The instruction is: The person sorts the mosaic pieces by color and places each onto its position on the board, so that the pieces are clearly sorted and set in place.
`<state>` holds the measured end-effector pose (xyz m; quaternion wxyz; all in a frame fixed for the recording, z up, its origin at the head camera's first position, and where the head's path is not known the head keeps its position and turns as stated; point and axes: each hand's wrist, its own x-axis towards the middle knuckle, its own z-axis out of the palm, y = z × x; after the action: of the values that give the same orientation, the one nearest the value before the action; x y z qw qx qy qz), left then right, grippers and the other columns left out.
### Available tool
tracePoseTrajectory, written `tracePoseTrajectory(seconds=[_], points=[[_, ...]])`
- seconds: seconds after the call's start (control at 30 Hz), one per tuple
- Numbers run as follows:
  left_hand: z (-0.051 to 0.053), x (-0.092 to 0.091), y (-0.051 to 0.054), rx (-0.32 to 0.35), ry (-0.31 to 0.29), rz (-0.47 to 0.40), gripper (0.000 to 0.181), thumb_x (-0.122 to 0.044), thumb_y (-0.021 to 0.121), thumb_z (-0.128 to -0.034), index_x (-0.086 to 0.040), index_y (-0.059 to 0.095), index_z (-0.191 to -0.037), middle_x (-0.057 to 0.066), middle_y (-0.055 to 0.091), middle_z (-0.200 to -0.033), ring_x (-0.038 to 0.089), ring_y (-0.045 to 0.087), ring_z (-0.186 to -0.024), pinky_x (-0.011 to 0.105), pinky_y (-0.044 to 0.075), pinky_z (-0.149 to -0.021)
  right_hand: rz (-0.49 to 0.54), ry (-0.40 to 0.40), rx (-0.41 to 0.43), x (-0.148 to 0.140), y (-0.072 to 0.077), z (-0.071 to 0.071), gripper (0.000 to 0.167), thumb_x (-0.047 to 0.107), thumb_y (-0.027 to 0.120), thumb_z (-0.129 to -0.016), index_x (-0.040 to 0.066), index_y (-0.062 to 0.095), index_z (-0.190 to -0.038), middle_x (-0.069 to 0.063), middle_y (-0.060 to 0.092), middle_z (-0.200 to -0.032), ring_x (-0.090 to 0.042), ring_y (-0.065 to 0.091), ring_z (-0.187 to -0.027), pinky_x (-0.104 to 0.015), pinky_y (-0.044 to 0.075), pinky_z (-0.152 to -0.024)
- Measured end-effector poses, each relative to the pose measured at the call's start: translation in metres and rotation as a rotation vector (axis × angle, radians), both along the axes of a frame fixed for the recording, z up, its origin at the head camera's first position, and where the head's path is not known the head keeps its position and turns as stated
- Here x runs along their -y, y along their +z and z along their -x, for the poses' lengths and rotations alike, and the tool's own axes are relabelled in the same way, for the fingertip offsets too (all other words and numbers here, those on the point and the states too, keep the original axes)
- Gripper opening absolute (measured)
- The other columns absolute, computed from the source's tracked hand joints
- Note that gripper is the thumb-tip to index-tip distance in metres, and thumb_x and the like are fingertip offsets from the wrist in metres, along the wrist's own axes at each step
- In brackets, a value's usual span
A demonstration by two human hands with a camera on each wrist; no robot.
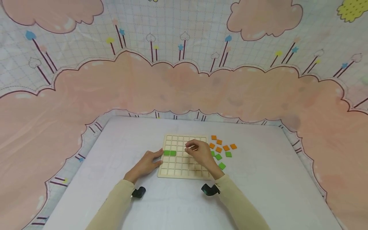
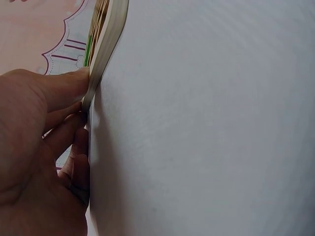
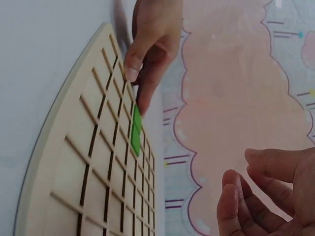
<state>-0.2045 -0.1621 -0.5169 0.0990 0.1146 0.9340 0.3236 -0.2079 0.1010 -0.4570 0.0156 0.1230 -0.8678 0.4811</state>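
A square wooden grid board (image 1: 172,175) lies flat on the table. Two green square tiles (image 1: 173,153) sit side by side in one row at its left edge, also visible in the right wrist view as green tiles (image 3: 136,129). My left hand (image 1: 147,163) rests against the board's left edge, thumb and finger spread along it; the left wrist view shows the hand (image 2: 39,123) touching the rim. Above the middle of the grid hovers my right hand (image 1: 200,153). In the right wrist view, a gap parts the thumb and fingers of that hand (image 3: 270,191), with no tile visible between them.
Right of the board lie several loose orange tiles (image 1: 226,148) and several loose green tiles (image 1: 222,165), one partly behind my right hand. The white table (image 1: 178,207) meets a patterned cloth backdrop (image 1: 178,86) at the back and sides. Black devices (image 1: 139,192) sit at both wrists.
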Motion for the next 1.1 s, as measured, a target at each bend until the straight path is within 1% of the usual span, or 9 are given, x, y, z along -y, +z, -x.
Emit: tracePoseTrajectory(seconds=[0.07, 0.33, 0.57, 0.77, 0.97, 1.1], points=[[0.001, 0.0, 0.0, 0.006, 0.004, 0.001, 0.057, -0.022, 0.064, -0.0951, -0.014, 0.044, -0.147, -0.003, 0.036, -0.158, 0.018, 0.046, -0.107, 0.045, 0.044, -0.101, -0.009, -0.014, 0.002, -0.006, -0.002, 0.0, 0.017, 0.016, 0.074, -0.088, 0.009, 0.072, -0.104, -0.003, 0.073, -0.1, -0.018, 0.069, -0.088, -0.029, 0.058, -0.074], [0.0, -0.001, 0.0, -0.012, 0.004, 0.01, 0.056, -0.021, 0.064, -0.0949, -0.013, 0.045, -0.147, -0.003, 0.037, -0.158, 0.02, 0.047, -0.108, 0.046, 0.045, -0.101, -0.014, -0.053, 0.003, -0.032, -0.013, -0.003, 0.018, 0.015, 0.074, -0.088, 0.007, 0.072, -0.104, -0.004, 0.073, -0.1, -0.019, 0.069, -0.087, -0.03, 0.057, -0.073], [0.0, -0.002, 0.0, -0.012, -0.003, 0.0, 0.056, -0.02, 0.064, -0.0949, -0.012, 0.045, -0.147, -0.002, 0.037, -0.158, 0.019, 0.047, -0.107, 0.046, 0.045, -0.101, -0.065, -0.119, 0.009, -0.054, -0.023, -0.003, 0.016, 0.013, 0.074, -0.087, 0.008, 0.072, -0.102, -0.004, 0.074, -0.099, -0.019, 0.069, -0.087, -0.028, 0.057, -0.071], [0.001, -0.001, -0.001, -0.023, -0.014, 0.007, 0.056, -0.02, 0.064, -0.0952, -0.011, 0.044, -0.147, -0.001, 0.037, -0.158, 0.019, 0.046, -0.106, 0.046, 0.045, -0.101, -0.098, -0.173, 0.075, -0.072, -0.029, -0.003, 0.017, 0.017, 0.074, -0.088, 0.01, 0.073, -0.103, -0.004, 0.073, -0.102, -0.021, 0.067, -0.09, -0.026, 0.055, -0.068], [0.0, -0.001, -0.001, -0.02, -0.023, 0.014, 0.056, -0.021, 0.064, -0.0954, -0.01, 0.044, -0.147, 0.0, 0.037, -0.158, 0.021, 0.047, -0.11, 0.047, 0.044, -0.102, -0.118, -0.197, 0.076, -0.089, -0.036, -0.007, 0.015, 0.013, 0.073, -0.086, 0.009, 0.072, -0.101, -0.007, 0.074, -0.101, -0.021, 0.067, -0.088, -0.024, 0.053, -0.064], [0.0, -0.001, 0.001, -0.012, -0.017, 0.013, 0.056, -0.021, 0.064, -0.0955, -0.011, 0.043, -0.147, 0.001, 0.037, -0.158, 0.021, 0.047, -0.11, 0.047, 0.044, -0.102, -0.136, -0.204, 0.094, -0.097, -0.038, -0.009, 0.018, 0.014, 0.073, -0.087, 0.008, 0.072, -0.103, -0.007, 0.073, -0.103, -0.023, 0.066, -0.09, -0.026, 0.054, -0.065]])
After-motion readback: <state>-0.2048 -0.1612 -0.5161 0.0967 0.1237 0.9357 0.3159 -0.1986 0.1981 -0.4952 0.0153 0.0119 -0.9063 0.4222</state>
